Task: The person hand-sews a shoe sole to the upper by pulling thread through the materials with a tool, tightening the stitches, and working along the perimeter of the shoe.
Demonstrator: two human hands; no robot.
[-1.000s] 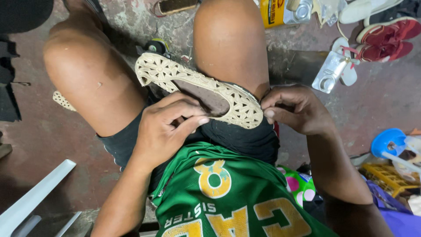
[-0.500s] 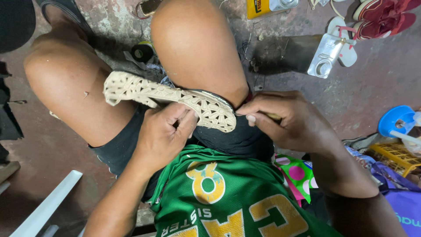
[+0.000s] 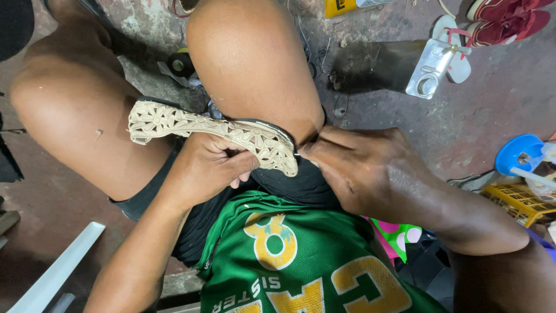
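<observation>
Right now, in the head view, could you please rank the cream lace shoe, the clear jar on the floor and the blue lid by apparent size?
1. Cream lace shoe, though nearest the camera.
2. Clear jar and blue lid: look alike, so unranked.

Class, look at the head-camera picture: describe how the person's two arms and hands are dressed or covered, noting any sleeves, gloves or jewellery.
Both forearms are bare, with no sleeves over them. The left hand and right hand wear no gloves, and no rings, watch or bracelets show. The only clothing nearby is a green jersey with yellow lettering.
</observation>
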